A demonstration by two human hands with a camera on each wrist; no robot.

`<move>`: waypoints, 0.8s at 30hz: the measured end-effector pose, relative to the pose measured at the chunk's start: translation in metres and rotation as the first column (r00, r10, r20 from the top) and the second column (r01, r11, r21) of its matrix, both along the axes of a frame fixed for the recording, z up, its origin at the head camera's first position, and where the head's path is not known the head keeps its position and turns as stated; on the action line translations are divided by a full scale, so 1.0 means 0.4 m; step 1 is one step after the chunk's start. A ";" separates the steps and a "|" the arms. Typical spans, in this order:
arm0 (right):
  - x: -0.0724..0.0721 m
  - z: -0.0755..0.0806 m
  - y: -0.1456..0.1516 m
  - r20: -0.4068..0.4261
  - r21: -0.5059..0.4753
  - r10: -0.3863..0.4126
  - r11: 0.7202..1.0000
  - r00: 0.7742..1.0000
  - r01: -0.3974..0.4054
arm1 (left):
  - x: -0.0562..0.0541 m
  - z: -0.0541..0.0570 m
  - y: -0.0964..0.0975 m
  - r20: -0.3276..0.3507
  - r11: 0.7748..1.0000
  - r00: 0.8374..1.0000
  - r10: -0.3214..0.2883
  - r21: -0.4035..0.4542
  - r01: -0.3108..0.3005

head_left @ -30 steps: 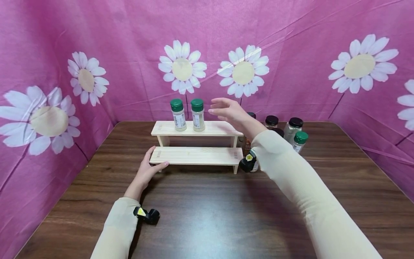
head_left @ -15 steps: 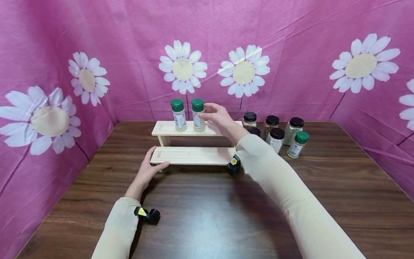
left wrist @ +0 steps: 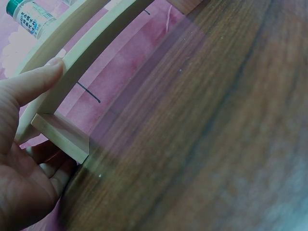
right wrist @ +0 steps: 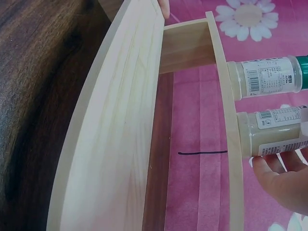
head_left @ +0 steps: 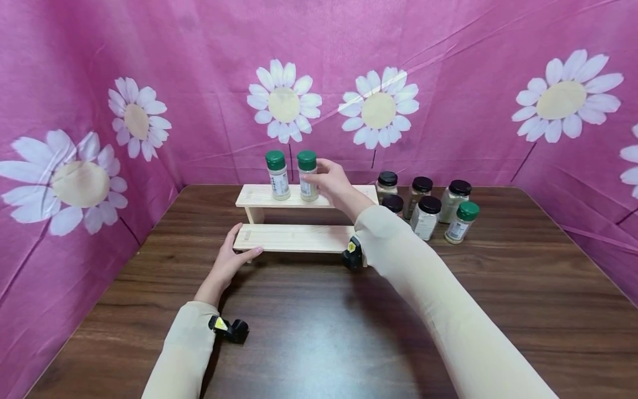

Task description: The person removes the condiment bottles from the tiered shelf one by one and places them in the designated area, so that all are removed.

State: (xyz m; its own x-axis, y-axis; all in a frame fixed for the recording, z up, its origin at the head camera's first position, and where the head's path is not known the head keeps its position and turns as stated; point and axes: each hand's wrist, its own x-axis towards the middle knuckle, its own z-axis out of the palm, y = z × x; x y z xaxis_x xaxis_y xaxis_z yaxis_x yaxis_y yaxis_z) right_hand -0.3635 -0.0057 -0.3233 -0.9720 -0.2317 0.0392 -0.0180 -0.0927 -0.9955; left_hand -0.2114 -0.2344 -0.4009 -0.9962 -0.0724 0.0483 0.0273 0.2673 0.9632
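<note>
A two-tier wooden spice rack (head_left: 299, 238) stands on the table. On its upper tier are two spice jars with green lids, a left jar (head_left: 279, 183) and a right jar (head_left: 307, 191). My right hand (head_left: 336, 185) holds the right jar from its right side, thumb in front and fingers behind. That jar stands upright, its base at the upper board in the right wrist view. My left hand (head_left: 229, 261) grips the left end of the lower tier, its thumb (left wrist: 45, 77) on the board's front edge and its other fingers round the end.
To the right of the rack stand several black-lidded jars, among them a front white-labelled one (head_left: 426, 221). A third green-lidded jar (head_left: 459, 224) stands by them at the far right. A pink flowered cloth (head_left: 209, 111) hangs behind the wooden table (head_left: 299, 332).
My right hand has come leftward and down from above the rack's right end, and its fingers have closed round the right green-lidded jar. My left hand has stayed on the rack's end.
</note>
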 end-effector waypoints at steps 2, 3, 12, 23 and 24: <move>-0.013 -0.009 -0.003 -0.004 -0.007 -0.004 1.000 1.000 0.004 | 0.000 0.000 0.000 -0.001 1.000 1.000 0.001 -0.002 -0.001; -0.011 -0.006 -0.004 -0.001 -0.003 -0.006 1.000 1.000 0.006 | 0.000 0.000 0.000 -0.001 1.000 1.000 0.001 -0.002 -0.001; 0.133 0.118 0.009 0.065 0.056 -0.024 0.998 0.998 0.020 | -0.001 -0.002 0.001 -0.010 1.000 1.000 -0.001 0.007 0.001; 0.174 0.176 0.059 -0.023 0.153 -0.002 0.988 1.000 0.005 | -0.001 -0.004 -0.001 -0.014 1.000 1.000 0.003 -0.001 -0.003; 0.177 0.182 0.065 -0.020 0.150 0.005 0.989 1.000 -0.002 | 0.000 -0.004 -0.001 -0.013 1.000 1.000 0.004 -0.002 -0.004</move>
State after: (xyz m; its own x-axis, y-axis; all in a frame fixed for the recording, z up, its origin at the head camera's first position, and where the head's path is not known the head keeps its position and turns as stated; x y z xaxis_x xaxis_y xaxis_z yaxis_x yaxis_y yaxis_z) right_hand -0.2926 0.0201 -0.2506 -0.9706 -0.2397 0.0236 -0.0384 0.0574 -0.9976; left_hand -0.2116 -0.2350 -0.4023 -0.9952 -0.0766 0.0611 0.0383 0.2696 0.9622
